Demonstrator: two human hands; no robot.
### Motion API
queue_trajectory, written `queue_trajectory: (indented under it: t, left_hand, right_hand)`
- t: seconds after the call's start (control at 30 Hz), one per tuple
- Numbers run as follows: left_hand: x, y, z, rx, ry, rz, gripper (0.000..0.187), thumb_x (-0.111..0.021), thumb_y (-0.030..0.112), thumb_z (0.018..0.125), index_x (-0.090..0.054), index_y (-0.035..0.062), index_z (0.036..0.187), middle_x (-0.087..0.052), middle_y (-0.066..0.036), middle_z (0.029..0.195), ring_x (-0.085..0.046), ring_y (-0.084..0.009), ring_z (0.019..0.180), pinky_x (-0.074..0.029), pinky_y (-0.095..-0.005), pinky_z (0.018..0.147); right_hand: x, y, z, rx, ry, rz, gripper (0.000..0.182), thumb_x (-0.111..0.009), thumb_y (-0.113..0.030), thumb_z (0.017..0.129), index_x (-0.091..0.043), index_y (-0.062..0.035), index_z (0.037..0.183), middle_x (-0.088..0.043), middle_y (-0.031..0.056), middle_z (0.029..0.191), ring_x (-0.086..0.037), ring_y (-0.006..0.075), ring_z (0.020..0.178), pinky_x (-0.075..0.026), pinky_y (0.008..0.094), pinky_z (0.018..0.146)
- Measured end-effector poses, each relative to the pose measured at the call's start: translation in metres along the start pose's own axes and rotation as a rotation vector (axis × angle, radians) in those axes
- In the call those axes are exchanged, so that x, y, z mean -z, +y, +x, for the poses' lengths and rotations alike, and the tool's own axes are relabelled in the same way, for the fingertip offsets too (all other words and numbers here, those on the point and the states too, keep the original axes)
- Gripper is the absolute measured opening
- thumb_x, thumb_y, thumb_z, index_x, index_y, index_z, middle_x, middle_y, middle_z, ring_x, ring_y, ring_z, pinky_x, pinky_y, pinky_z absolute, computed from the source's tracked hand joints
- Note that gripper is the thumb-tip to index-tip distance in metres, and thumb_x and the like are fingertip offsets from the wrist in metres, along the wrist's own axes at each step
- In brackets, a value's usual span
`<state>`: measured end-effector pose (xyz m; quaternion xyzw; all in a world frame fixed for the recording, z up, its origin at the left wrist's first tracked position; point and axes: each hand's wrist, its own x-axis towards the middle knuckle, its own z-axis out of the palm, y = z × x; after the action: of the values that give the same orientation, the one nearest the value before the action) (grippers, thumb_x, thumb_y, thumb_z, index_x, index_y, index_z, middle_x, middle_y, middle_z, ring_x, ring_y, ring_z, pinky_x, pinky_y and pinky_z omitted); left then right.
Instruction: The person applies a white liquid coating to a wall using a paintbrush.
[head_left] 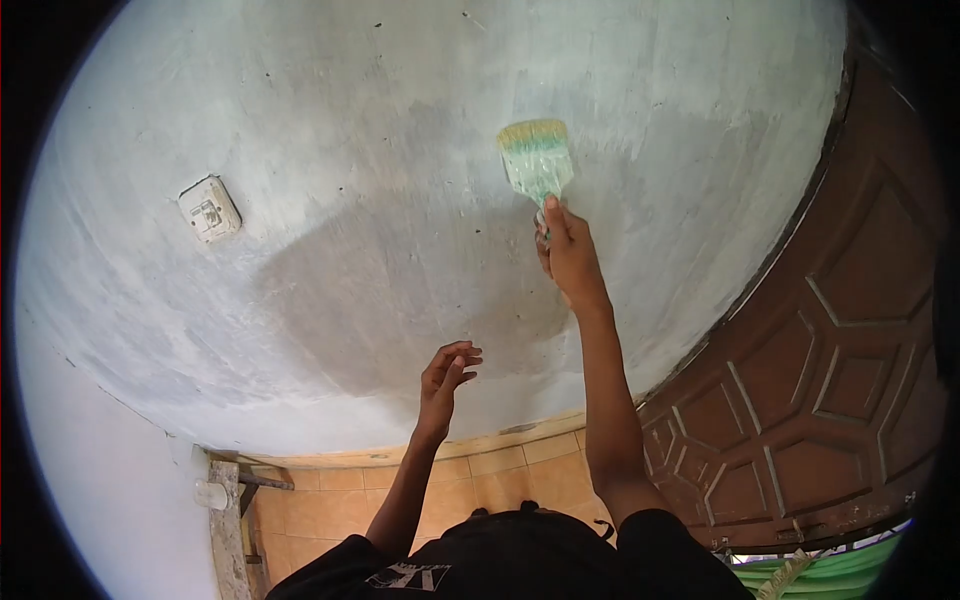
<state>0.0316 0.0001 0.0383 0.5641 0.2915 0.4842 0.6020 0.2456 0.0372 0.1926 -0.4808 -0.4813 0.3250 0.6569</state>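
Holds 2 hands up and apart in front of the wall [330, 130], with the right hand [572, 255] clamped on the handle of 1 wide brush [537, 165] just above and right of the center of the frame, thumb laid along the handle. Points the brush bristles up, yellowish at the tip and green below, over a pale green, white-flecked lower part. Cannot tell light contact with the wall from mere closeness. Has the left hand [445, 382] lower, near the center of the frame, holding nothing, with fingers loosely curled and parted. Shows behind both hands 1 large darker gray patch [350, 300] across the whitish-gray wall. Includes 1 off-white switch plate [210, 209] on the wall at the upper left, marked with smears, and 1 brown paneled door [865, 370] along the right side. Takes in orange floor tiles [440, 495] at the bottom, 1 worn wooden frame [230, 530] with a small whitish object [211, 494] beside it at the lower left, and green cloth [850, 568] at the lower right.
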Motion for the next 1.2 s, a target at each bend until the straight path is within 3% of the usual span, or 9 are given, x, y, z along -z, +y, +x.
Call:
queue_trajectory:
  t: [0.2,0.3,0.5,0.6,0.8,0.9,1.0,1.1,1.2]
  left_hand:
    - [-0.008,-0.001,0.002,-0.010,-0.025,-0.011,0.033,-0.047,0.028,0.099,-0.053,0.0046,0.121,-0.060,-0.012,0.114,-0.058,-0.0232,0.107,-0.047,-0.0379,0.089]
    - [-0.007,-0.002,-0.002,-0.011,-0.028,-0.028,0.033,-0.047,0.029,0.099,-0.053,0.0047,0.121,-0.060,-0.012,0.114,-0.058,-0.0230,0.107,-0.047,-0.0378,0.089]
    - [-0.004,-0.001,-0.004,0.002,-0.019,-0.015,0.034,-0.047,0.030,0.099,-0.053,0.0045,0.121,-0.060,-0.012,0.114,-0.058,-0.0227,0.107,-0.047,-0.0370,0.089]
    - [-0.006,-0.001,-0.004,-0.006,-0.026,-0.022,0.034,-0.047,0.029,0.099,-0.053,0.0045,0.121,-0.060,-0.012,0.114,-0.058,-0.0228,0.107,-0.047,-0.0370,0.089]
    - [-0.005,0.007,-0.004,-0.040,0.001,-0.102,0.029,-0.049,0.026,0.099,-0.055,0.0069,0.120,-0.062,-0.007,0.111,-0.059,-0.0177,0.105,-0.047,-0.0326,0.088]
    - [-0.004,0.026,0.011,-0.180,-0.004,-0.129,0.029,-0.049,0.027,0.099,-0.055,0.0069,0.119,-0.062,-0.007,0.111,-0.059,-0.0181,0.105,-0.047,-0.0341,0.089]
    - [-0.010,0.063,0.029,-0.347,0.001,-0.050,0.028,-0.052,0.023,0.097,-0.055,0.0057,0.118,-0.058,-0.009,0.118,-0.057,-0.0206,0.109,-0.047,-0.0356,0.091]
    - [-0.016,0.091,0.040,-0.601,0.031,0.186,0.027,-0.056,0.016,0.094,-0.056,0.0074,0.120,-0.050,-0.011,0.131,-0.050,-0.0227,0.119,-0.046,-0.0363,0.093]
    - [-0.030,0.104,0.034,-0.628,0.077,0.226,0.027,-0.055,0.015,0.093,-0.056,0.0091,0.120,-0.048,-0.010,0.133,-0.048,-0.0222,0.121,-0.045,-0.0368,0.093]
  right_hand:
    - [-0.002,-0.034,0.018,0.145,-0.005,-0.034,0.049,-0.042,-0.053,0.098,-0.048,-0.0101,0.076,-0.040,-0.0055,0.061,-0.034,0.0035,0.046,-0.026,0.0207,0.039]
    - [0.004,0.000,0.006,0.000,0.025,-0.014,0.049,-0.041,-0.054,0.097,-0.048,-0.0097,0.076,-0.040,-0.0053,0.059,-0.034,0.0038,0.046,-0.026,0.0212,0.039]
    - [0.002,-0.023,0.002,-0.063,0.063,0.043,0.049,-0.041,-0.054,0.097,-0.046,-0.0105,0.075,-0.039,-0.0048,0.058,-0.032,0.0041,0.044,-0.025,0.0210,0.039]
    - [0.004,-0.022,0.014,0.071,0.018,0.041,0.048,-0.041,-0.054,0.097,-0.045,-0.0114,0.074,-0.039,-0.0047,0.059,-0.030,0.0041,0.044,-0.024,0.0210,0.039]
    - [0.013,0.002,-0.016,-0.103,0.012,0.088,0.046,-0.041,-0.052,0.098,-0.045,-0.0122,0.075,-0.038,-0.0047,0.058,-0.030,0.0041,0.044,-0.023,0.0214,0.039]
    - [0.013,-0.027,-0.003,0.051,0.119,0.066,0.047,-0.041,-0.053,0.098,-0.045,-0.0126,0.075,-0.037,-0.0045,0.059,-0.030,0.0047,0.045,-0.022,0.0215,0.040]
    - [0.017,-0.045,0.026,0.130,0.028,0.024,0.049,-0.041,-0.056,0.096,-0.045,-0.0127,0.074,-0.039,-0.0041,0.059,-0.031,0.0053,0.045,-0.024,0.0216,0.040]
    - [0.013,-0.026,0.021,0.033,0.106,0.054,0.050,-0.041,-0.057,0.096,-0.045,-0.0125,0.074,-0.039,-0.0041,0.059,-0.033,0.0060,0.045,-0.025,0.0223,0.041]
    - [0.016,0.000,-0.007,-0.124,0.091,0.089,0.050,-0.040,-0.057,0.096,-0.045,-0.0130,0.074,-0.039,-0.0044,0.059,-0.032,0.0060,0.045,-0.026,0.0222,0.042]
